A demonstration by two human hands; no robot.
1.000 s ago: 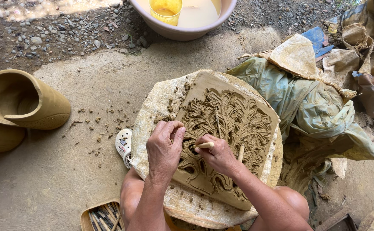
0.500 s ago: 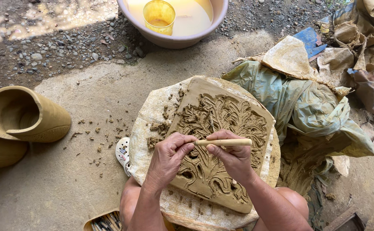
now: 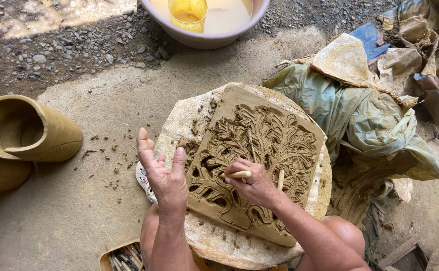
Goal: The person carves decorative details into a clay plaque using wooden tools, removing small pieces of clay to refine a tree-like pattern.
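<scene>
A square slab of wet clay (image 3: pixel 264 145), carved with a tree-like relief, lies on a round cloth-covered board (image 3: pixel 179 120) resting on my knees. My right hand (image 3: pixel 253 183) is closed on a thin wooden carving tool (image 3: pixel 239 174) and rests on the slab's lower middle. A second wooden stick (image 3: pixel 280 178) lies on the slab just right of that hand. My left hand (image 3: pixel 163 173) is lifted off the slab at its left edge, fingers spread, palm up, holding nothing.
Two clay pots (image 3: pixel 23 133) lie on their sides at the left. A pink basin (image 3: pixel 204 37) of cloudy water with a yellow cup (image 3: pixel 187 14) stands at the top. Crumpled plastic sheets (image 3: pixel 360 115) pile up on the right. A box of tools (image 3: pixel 124 258) sits by my left knee.
My left hand has let go of the tool and lifted away to the left, opening. My right hand has kept the tool and moved down onto the slab.
</scene>
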